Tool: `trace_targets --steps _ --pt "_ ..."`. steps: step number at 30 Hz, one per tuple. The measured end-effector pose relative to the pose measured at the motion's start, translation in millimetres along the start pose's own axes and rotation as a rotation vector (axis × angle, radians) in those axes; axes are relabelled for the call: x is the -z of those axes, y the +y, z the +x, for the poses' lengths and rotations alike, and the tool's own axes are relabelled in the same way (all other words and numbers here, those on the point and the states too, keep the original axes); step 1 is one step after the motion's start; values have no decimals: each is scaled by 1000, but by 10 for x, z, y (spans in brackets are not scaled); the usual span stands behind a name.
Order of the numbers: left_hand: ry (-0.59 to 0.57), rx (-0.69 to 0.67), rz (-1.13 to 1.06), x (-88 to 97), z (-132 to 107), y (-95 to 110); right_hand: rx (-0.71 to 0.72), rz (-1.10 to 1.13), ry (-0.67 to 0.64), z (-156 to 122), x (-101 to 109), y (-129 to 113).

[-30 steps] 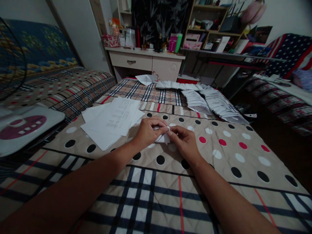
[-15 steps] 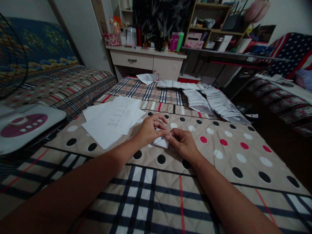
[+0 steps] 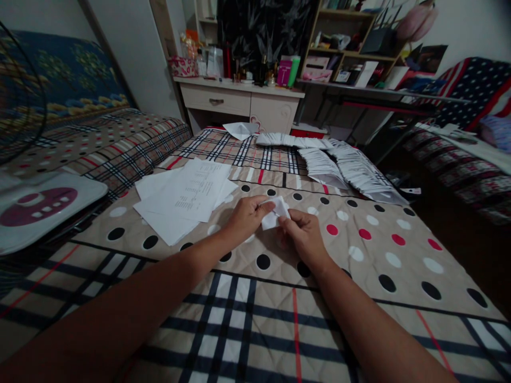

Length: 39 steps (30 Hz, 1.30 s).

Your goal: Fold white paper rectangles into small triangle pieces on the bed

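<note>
A small folded piece of white paper (image 3: 274, 217) is held up just over the bed by both hands. My left hand (image 3: 248, 214) pinches its left side, thumb on top. On the right edge, my right hand (image 3: 304, 230) grips it between thumb and fingers; the fingers behind the paper are hidden. To the left lies a loose pile of white sheets (image 3: 179, 199), the top one printed with text. Farther off, long rows of folded white papers (image 3: 355, 165) stand packed tightly together.
A patterned quilt (image 3: 255, 319) with dots and plaid covers the bed. One folded sheet (image 3: 240, 130) lies at its far edge. A white plastic object with a purple panel (image 3: 40, 206) is at the left. Beyond stands a dresser (image 3: 223, 101) crowded with bottles.
Both hands have lifted the folded paper slightly off the quilt. My left fingers, raised before, now close on its left side, and more of the paper shows.
</note>
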<state>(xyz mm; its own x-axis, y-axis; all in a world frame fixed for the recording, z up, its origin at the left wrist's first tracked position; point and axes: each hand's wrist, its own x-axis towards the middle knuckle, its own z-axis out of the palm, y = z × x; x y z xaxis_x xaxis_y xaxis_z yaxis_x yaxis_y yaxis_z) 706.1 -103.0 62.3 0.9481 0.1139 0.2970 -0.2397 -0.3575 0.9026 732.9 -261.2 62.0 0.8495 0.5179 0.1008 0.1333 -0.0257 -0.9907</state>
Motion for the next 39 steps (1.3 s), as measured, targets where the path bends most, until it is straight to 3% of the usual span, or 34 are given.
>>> trace_targets --steps 4,11,16,22,27,31,39 --pt "-57 30 -47 34 11 11 -95 -23 -124 6 12 28" --pt "129 238 -379 -48 20 -28 -109 -29 -135 -16 -29 -4" --pt "201 269 -400 -44 17 -44 -95 13 -100 -40 -66 4" --pt "-35 176 -297 -62 -17 43 -35 58 56 -19 -66 22" --pt "-42 211 -144 -14 12 21 -66 38 24 14 -62 33" --pt "-96 176 -69 53 40 -58 32 16 138 74 -14 65" --pt "-231 238 -213 49 104 -169 19 77 240 159 78 149"
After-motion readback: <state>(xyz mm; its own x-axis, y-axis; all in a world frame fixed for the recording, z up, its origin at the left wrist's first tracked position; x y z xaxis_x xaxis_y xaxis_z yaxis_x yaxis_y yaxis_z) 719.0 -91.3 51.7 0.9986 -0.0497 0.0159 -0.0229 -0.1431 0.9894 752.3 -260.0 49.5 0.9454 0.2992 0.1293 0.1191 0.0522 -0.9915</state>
